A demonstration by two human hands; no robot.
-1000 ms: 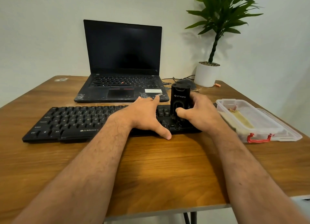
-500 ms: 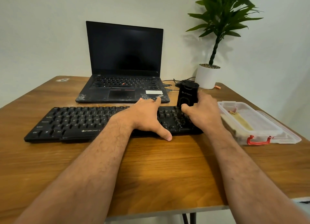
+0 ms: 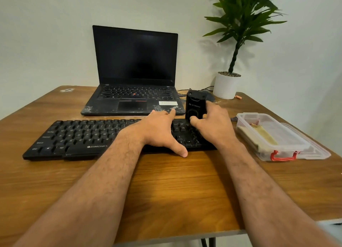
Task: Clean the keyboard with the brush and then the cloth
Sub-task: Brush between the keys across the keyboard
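Observation:
A black keyboard [image 3: 79, 137] lies across the wooden table [image 3: 175, 191] in front of me. My left hand [image 3: 159, 132] rests flat on its right-middle keys, fingers straight, thumb on the table by the front edge. My right hand [image 3: 214, 124] grips a black upright brush tool [image 3: 195, 106] that stands on the keyboard's right end, thumb on its front face. The bristles are hidden. A clear plastic box [image 3: 268, 135] at the right holds a folded beige cloth [image 3: 264, 135].
An open black laptop [image 3: 135, 80] sits behind the keyboard. A potted plant in a white pot [image 3: 226, 85] stands at the back right, with cables and a dark mouse beside it. The box's lid [image 3: 318, 150] lies under it near the table's right edge.
My right hand has moved the brush tool back along the keyboard's right end, from the front keys toward the rear row. My left hand stays in place on the keys.

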